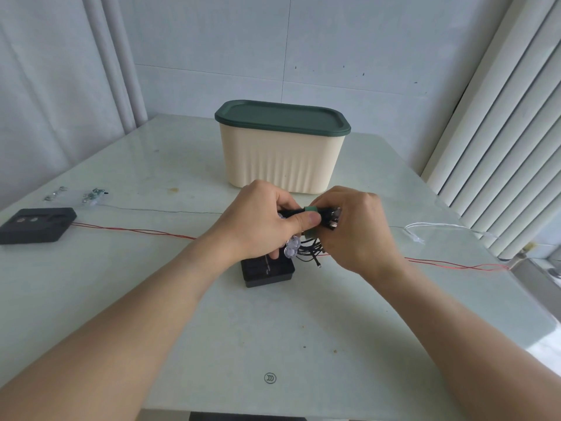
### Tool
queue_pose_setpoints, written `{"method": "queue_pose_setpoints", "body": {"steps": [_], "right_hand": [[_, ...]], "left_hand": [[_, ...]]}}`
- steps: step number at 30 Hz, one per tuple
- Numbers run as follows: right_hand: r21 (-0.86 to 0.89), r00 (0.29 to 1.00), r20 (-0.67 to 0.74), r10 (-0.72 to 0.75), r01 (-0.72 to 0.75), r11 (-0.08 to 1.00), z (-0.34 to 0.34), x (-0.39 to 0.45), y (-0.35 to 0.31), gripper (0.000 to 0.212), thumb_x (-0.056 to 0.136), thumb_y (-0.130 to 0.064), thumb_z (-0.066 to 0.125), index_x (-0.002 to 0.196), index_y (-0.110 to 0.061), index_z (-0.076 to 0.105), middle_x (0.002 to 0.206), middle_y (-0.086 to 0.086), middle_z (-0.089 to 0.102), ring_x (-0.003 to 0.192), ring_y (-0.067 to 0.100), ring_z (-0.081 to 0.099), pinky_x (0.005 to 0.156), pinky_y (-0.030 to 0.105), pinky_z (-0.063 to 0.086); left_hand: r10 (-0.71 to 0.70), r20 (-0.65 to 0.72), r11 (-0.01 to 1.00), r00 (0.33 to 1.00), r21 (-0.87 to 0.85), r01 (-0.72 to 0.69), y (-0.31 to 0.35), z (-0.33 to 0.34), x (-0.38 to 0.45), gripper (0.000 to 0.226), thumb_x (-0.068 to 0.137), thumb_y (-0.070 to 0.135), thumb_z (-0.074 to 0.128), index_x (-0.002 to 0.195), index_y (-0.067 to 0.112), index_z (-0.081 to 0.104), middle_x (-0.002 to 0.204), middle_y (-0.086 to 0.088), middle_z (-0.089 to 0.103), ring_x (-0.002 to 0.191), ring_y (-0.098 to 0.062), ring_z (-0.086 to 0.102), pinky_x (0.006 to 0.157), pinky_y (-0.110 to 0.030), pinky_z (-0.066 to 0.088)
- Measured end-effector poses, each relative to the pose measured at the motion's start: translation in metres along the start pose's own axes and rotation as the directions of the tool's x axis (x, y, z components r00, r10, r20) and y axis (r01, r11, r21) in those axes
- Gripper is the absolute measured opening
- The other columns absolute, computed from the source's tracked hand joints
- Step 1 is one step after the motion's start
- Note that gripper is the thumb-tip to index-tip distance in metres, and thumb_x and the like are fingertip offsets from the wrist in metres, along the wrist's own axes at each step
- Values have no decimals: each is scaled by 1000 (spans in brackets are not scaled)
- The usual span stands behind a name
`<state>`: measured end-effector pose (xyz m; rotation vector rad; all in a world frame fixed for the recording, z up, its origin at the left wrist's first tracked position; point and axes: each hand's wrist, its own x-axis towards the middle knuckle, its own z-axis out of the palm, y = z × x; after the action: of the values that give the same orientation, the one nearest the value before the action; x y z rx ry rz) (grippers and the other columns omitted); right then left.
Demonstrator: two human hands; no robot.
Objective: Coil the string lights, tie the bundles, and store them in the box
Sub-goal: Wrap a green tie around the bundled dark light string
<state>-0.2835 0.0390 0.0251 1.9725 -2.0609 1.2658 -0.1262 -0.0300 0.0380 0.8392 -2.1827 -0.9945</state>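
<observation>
Both hands are up in the middle of the frame working on 1 coiled bundle of black string lights (306, 252). The left hand (261, 221) has its fingers curled around the bundle with the thumb pressed across a green tie strap (310, 209) wrapped round it. The right hand (355, 229) pinches the other side of the same strap and bundle, fingers curled tight. Clear little bulbs (290, 247) hang out under the left palm, and loose black wire loops dangle just below the hands.

Right below that, a small black solar panel box (268, 273) sits flat on the pale table (273, 329). The storage box (282, 159), cream with ribbed sides, is just behind the hands, upper center, and its dark green lid (282, 117) is on.

At the left edge there's another black panel unit (36, 224) with a red wire (133, 230) running across the table toward the hands, then on to the right edge. A thin silver wire strand with tiny lights (91, 197) lies at the upper left, and a white strand (440, 229) on the right.
</observation>
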Motion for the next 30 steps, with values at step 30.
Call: {"method": "queue_pose_setpoints", "body": {"steps": [30], "right_hand": [[515, 997, -59, 48, -11, 857, -1, -4, -6, 20, 68, -15, 89, 80, -24, 76, 91, 0, 76, 83, 12, 73, 81, 29, 58]], "left_hand": [[-124, 142, 949, 982, -271, 159, -12, -11, 7, 25, 94, 27, 58, 92, 6, 71, 58, -6, 52, 62, -37, 48, 45, -27, 33]]}}
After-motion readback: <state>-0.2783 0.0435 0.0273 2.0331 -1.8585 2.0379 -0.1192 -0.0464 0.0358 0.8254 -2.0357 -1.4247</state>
